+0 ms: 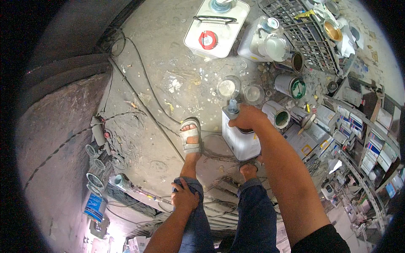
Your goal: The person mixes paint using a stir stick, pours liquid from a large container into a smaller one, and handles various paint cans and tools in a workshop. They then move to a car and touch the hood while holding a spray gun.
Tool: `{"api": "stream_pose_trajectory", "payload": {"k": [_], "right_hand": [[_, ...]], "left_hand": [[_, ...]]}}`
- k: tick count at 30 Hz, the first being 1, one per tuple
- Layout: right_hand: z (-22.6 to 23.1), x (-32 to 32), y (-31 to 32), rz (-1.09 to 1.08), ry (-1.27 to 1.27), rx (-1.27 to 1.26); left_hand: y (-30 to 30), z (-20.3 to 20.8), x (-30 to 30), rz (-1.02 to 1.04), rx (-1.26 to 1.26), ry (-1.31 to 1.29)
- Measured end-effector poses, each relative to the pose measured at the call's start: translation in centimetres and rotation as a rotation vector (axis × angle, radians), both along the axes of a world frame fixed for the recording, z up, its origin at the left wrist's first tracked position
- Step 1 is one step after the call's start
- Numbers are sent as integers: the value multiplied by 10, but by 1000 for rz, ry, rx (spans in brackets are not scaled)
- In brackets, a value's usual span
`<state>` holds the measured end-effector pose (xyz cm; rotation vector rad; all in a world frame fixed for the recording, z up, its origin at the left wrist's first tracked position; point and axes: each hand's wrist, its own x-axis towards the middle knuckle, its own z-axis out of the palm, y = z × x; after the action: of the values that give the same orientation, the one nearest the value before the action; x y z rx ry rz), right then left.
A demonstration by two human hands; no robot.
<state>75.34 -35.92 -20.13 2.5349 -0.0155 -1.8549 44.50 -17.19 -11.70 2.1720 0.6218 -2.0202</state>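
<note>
My right hand [248, 117] is closed at the top of a white rectangular can [242, 143], just beside its clear plastic spout [232, 106]. The can stands tilted in view on the floor between my feet; its handle is hidden under the fingers. My left hand [184, 195] lies on my left knee with fingers apart, holding nothing. Right beyond the can are two clear plastic cups, one with pale contents [227, 87], the other [253, 94] nearly see-through. An open tin with dark green inside [278, 116] sits just right of my right hand.
A large white can with a red cap [209, 27] and a translucent jug [257, 38] stand farther off. Another green-stained tin [293, 87] lies near a plastic crate [310, 36]. Shelves of boxes [358, 122] run along the right. A pole [147, 111] and cables cross the left floor.
</note>
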Motion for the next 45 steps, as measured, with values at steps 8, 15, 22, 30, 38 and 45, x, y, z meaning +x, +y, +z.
{"api": "stream_pose_trajectory", "payload": {"k": [8,15,22,30,38,45], "right_hand": [[2,1,1,0,-8,10],[15,2,3,12,-42,60],[21,-3,4,4,-51,27],[35,-47,-17,-56,-372,108],[29,-119,-62,-102,-637,168],[30,-169,-121,-365,-669,88]], "left_hand": [[1,-3,-6,-21,1,-7],[-1,-2,-6,-24,9,-10],[-5,1,-9,-37,24,3],[-9,-2,-1,-60,39,56],[-20,1,15,-54,111,130],[-27,-4,6,-66,127,123]]}}
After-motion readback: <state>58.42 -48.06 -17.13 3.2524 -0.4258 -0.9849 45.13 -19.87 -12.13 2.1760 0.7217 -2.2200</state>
